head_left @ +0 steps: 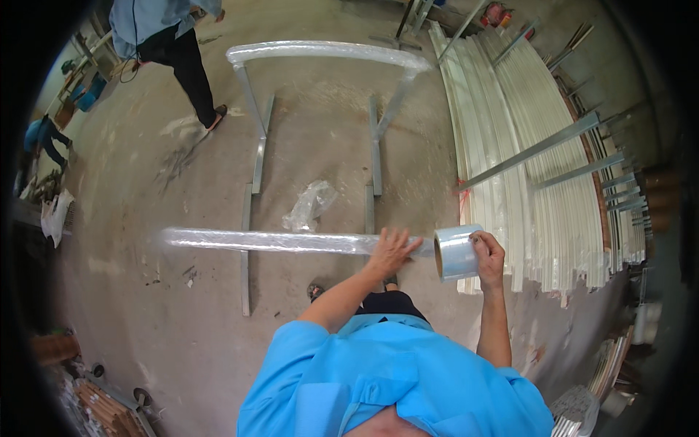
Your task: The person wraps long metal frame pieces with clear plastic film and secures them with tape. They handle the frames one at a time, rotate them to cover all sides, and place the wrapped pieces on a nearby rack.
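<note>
A long straight bar [291,241], wrapped in shiny clear film, lies crosswise in front of me on metal supports [246,284]. My left hand [393,251] rests on it near its right end, fingers spread. Beyond that end, my right hand [489,256] grips a roll of clear stretch film [457,252] by its right side. The roll's brown core faces the bar. Film seems to run between the roll and the bar's end, but the overlap with the roll hides the exact join.
Crumpled clear film [311,204] lies on the floor behind the bar. Farther off, another wrapped bar [328,51] spans the stand. Stacked pale profiles [510,146] and metal arms [535,151] flank my right. A person [171,51] walks at the far left; another bends beyond.
</note>
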Demonstrator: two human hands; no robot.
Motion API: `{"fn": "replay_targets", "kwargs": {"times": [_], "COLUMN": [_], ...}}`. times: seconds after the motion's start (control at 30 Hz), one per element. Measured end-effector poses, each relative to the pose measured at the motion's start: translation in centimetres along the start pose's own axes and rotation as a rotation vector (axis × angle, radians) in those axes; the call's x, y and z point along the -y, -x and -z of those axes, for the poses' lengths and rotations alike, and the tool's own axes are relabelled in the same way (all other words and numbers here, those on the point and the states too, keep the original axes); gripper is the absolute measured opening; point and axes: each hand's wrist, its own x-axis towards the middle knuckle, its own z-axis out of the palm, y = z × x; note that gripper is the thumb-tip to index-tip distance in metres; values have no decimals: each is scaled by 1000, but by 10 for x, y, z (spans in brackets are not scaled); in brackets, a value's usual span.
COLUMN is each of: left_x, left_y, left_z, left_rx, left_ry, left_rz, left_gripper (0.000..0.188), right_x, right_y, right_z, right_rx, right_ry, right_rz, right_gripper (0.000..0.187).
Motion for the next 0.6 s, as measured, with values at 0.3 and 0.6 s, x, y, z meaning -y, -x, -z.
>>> {"fn": "replay_targets", "kwargs": {"times": [0.3, 0.6], "left_x": [24, -50], "left_y": [9, -35], "left_z": [-1, -23], "left_rx": [91, 187], "left_ry": [68, 1], "left_rz": [151, 137], "left_gripper": [87, 81], "right_x": [-98, -165], "right_y": [-45, -40], "right_z": [85, 124], "right_rx": [30, 145], "right_ry": [56, 109], "right_rz": [-2, -76], "right_gripper": [16, 19]}}
